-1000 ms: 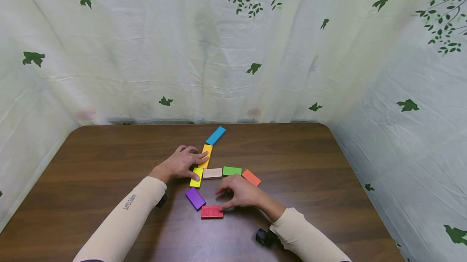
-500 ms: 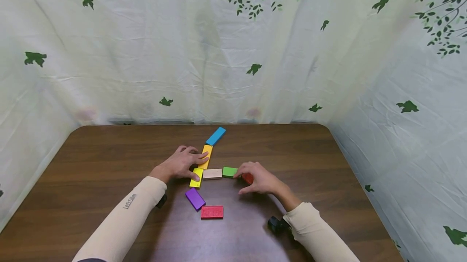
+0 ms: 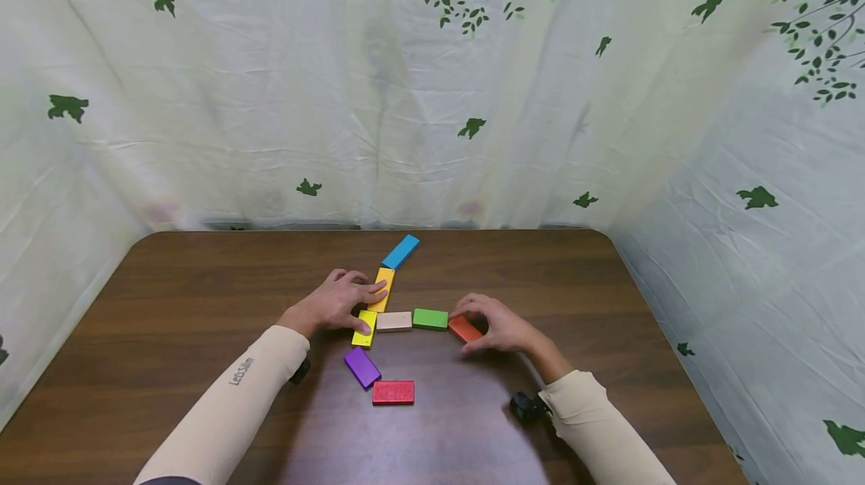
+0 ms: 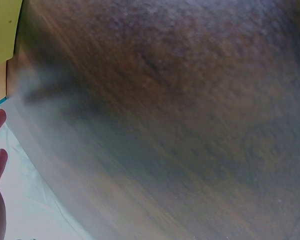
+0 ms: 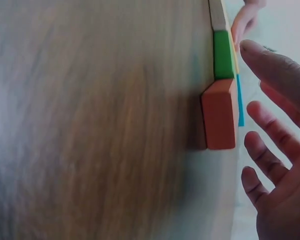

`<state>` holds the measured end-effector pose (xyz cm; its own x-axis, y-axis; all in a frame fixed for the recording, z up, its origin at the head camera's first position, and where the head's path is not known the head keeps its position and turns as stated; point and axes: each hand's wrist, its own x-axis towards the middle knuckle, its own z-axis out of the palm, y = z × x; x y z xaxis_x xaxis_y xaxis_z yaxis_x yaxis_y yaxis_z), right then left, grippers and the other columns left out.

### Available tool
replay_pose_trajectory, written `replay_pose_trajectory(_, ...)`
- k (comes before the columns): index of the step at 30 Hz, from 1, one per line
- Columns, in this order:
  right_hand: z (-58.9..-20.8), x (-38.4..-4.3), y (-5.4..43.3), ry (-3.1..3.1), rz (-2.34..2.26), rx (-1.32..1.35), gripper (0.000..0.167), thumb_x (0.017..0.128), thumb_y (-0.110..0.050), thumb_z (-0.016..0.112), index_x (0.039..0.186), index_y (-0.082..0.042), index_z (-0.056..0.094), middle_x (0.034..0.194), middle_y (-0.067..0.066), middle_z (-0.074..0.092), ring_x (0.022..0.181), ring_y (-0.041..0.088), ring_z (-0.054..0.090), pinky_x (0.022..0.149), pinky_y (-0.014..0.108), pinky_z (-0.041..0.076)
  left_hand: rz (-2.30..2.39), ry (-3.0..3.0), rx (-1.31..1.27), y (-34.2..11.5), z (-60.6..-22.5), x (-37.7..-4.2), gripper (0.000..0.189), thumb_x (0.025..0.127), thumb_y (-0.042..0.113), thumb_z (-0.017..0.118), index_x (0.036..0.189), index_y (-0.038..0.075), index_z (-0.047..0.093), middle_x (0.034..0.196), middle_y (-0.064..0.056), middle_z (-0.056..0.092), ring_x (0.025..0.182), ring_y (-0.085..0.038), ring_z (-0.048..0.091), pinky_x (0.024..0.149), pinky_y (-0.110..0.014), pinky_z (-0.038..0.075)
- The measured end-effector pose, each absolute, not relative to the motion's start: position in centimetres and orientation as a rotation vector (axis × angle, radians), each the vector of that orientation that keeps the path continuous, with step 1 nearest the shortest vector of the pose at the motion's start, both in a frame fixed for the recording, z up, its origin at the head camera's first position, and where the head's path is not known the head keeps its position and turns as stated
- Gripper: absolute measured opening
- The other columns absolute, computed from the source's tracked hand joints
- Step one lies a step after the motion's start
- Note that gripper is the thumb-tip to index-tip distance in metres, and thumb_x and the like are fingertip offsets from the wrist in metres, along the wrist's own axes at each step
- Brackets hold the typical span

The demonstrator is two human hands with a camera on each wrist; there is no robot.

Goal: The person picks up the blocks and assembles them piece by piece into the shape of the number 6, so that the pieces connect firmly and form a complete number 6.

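Several flat coloured blocks lie on the brown table (image 3: 169, 305). My left hand (image 3: 345, 303) rests flat, with its fingers on the amber block (image 3: 383, 286) and its thumb by the yellow block (image 3: 363, 329). A tan block (image 3: 393, 320) and a green block (image 3: 429, 318) continue the row to the right. My right hand (image 3: 498, 326) arches over the orange-red block (image 3: 465, 328). In the right wrist view the fingers (image 5: 275, 75) are spread beside that orange-red block (image 5: 220, 115), apart from it. The blue block (image 3: 400, 251), purple block (image 3: 361, 366) and red block (image 3: 393, 392) lie untouched.
A leaf-printed curtain (image 3: 432, 94) hangs behind the table and along its right side. The table's right edge (image 3: 649, 305) runs close to the cloth. The left wrist view shows mostly bare tabletop (image 4: 165, 125) and a yellow block's edge (image 4: 2, 30).
My right hand left the red block near me and moved up and to the right, to the orange-red block. The left hand and the blocks stayed where they were.
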<state>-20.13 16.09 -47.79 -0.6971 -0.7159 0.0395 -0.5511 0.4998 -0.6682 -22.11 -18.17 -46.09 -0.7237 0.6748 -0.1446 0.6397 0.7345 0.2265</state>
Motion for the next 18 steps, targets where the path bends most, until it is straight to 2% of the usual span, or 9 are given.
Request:
replay_pose_trajectory(5,-48.16,-20.39,16.58,2.455,-1.007,-1.012,0.053,0.074,-0.022,0.085,0.122,-0.012,0.065,0.120,-0.001,0.056,0.103,0.017,0.052,0.089,0.034,0.047,0.240,2.716,1.045,-18.20,-46.23,-22.19,0.078,0.078,0.053,0.070,0.141,0.011,0.049,0.150,-0.007,0.041,0.128,-0.036,0.038,0.102,-0.057,0.023)
replay_pose_trajectory(12,-48.59,-20.66,17.03,2.422,-0.971,-0.968,0.060,0.074,-0.025,0.085,0.128,-0.015,0.061,0.125,-0.003,0.053,0.095,0.017,0.050,0.081,0.029,0.045,0.250,2.714,1.048,-18.22,-46.28,-22.23,0.079,0.078,0.053,0.071,0.141,0.011,0.049,0.150,-0.007,0.042,0.127,-0.036,0.039,0.102,-0.057,0.023)
replay_pose_trajectory(18,-48.42,-21.06,17.19,2.357,-0.962,-0.983,0.064,0.075,-0.021,0.084,0.132,-0.012,0.056,0.126,0.001,0.052,0.094,0.017,0.049,0.079,0.028,0.045,0.250,2.713,1.043,-18.21,-46.25,-22.25,0.079,0.078,0.053,0.071,0.141,0.012,0.049,0.150,-0.007,0.041,0.128,-0.036,0.038,0.102,-0.057,0.023)
